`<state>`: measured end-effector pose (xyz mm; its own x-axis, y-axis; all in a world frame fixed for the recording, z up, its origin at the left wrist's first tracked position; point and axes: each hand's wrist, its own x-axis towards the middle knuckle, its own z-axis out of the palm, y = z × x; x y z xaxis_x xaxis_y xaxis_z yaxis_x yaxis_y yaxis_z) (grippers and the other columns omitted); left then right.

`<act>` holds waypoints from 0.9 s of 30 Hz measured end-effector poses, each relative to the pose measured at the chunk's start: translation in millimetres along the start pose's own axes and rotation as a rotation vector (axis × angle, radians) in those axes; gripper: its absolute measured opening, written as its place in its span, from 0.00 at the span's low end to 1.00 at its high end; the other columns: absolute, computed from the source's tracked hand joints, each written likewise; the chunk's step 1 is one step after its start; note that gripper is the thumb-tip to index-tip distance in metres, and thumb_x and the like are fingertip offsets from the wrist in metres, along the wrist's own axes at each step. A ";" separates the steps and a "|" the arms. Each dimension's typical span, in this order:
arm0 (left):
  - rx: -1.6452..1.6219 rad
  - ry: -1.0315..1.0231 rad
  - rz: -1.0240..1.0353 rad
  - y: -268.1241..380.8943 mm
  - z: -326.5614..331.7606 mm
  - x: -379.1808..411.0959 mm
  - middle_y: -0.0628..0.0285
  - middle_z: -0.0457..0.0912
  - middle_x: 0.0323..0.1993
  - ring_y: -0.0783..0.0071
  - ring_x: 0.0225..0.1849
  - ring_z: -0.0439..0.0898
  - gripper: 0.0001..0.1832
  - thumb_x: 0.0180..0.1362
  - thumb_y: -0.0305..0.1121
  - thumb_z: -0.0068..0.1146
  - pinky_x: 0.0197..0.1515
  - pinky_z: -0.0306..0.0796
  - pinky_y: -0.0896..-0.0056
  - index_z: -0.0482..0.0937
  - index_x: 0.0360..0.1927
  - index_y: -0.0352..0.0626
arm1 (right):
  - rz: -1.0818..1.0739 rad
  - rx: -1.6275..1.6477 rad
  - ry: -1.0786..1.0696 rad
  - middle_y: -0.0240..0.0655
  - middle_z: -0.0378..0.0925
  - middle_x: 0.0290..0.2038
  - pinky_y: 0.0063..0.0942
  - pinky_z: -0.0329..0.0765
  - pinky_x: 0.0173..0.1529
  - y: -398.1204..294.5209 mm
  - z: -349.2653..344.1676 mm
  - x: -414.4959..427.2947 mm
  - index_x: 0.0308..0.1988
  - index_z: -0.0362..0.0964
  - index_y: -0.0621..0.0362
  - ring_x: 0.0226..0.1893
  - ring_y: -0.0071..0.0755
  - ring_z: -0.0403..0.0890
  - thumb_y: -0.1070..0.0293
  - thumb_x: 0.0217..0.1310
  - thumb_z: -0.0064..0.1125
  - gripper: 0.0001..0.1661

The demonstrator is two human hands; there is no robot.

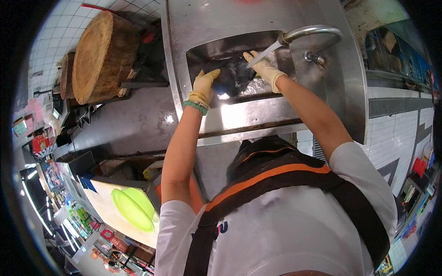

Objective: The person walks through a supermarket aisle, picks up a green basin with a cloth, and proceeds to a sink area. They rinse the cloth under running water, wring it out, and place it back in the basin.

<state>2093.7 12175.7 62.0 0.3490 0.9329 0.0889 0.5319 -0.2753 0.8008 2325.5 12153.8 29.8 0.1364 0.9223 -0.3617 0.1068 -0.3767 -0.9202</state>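
Both hands wear pale yellow gloves and are inside a stainless steel sink (pixel 238 38). A dark, wet item (pixel 236 74), perhaps a cloth or bag, lies between them in the basin. My left hand (pixel 205 82) is at the item's left side, thumb and a finger spread; its hold is unclear. My right hand (pixel 263 69) touches the item's right edge, with some fingers hidden behind the stream. Water (pixel 264 54) pours from the curved metal faucet (pixel 310 30) onto the item beside my right hand. A green band circles my left wrist.
Left of the sink stands a thick round wooden chopping block (pixel 93 57). Lime-green plastic basins (pixel 133 208) rest on a pale board (pixel 103 196) at the lower left. The faucet's base (pixel 315 58) rises from the steel counter on the right, and a floor drain grate (pixel 397 107) lies beyond it.
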 end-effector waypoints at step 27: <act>0.612 -0.463 -0.408 16.9 -23.1 15.1 0.48 0.83 0.41 0.56 0.47 0.81 0.36 0.41 0.51 0.71 0.51 0.72 0.64 0.79 0.49 0.33 | -0.307 0.001 -0.444 0.44 0.77 0.50 0.30 0.68 0.59 0.0 -27.7 27.8 0.51 0.73 0.67 0.52 0.37 0.75 0.42 0.60 0.54 0.37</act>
<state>2090.1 12190.4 90.5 0.2486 0.8344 -0.4919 0.9589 -0.1402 0.2468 2356.6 12177.0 23.9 -0.3303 0.9381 -0.1046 0.0748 -0.0844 -0.9936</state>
